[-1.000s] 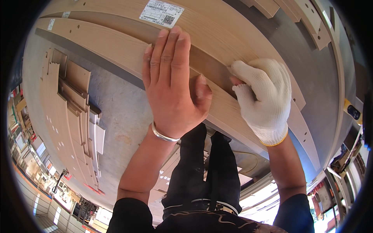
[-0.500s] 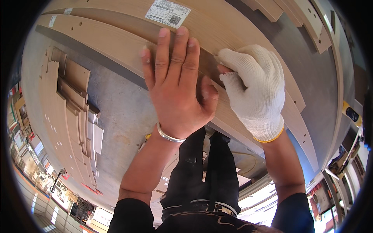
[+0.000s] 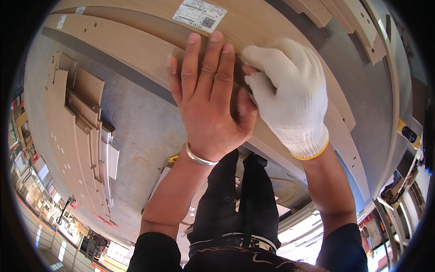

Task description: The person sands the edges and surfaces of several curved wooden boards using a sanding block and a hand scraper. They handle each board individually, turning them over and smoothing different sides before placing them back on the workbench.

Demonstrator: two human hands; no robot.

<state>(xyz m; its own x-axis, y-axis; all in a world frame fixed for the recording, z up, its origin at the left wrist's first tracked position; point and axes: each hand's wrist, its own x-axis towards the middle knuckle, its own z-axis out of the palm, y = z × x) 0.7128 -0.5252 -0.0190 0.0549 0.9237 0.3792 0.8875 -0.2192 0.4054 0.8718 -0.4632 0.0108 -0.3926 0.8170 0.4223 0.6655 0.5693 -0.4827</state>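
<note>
My bare left hand (image 3: 213, 109), with a silver bangle (image 3: 199, 157) at the wrist, lies flat with fingers spread across a long light-brown wood-grain board (image 3: 122, 47). Its fingertips reach toward a second board (image 3: 267, 27) behind, which carries a white printed label (image 3: 199, 16). Close by on the right, my right hand (image 3: 292, 86) wears a white knitted glove with a yellow cuff edge. Its fingers are curled together against the boards, and a bare fingertip shows at the glove's opening. Whatever it pinches is hidden by the fingers.
Stacked brown panels (image 3: 63, 136) stand along the left on the grey floor (image 3: 140, 122). More boards with drilled holes (image 3: 358, 27) lie at the far right on a grey surface (image 3: 337, 54). A yellow and black object (image 3: 409, 133) sits at the right edge.
My gloved right hand has shifted left and slightly away from me, closer to the left hand. The left hand has moved a little to the right, still flat on the board.
</note>
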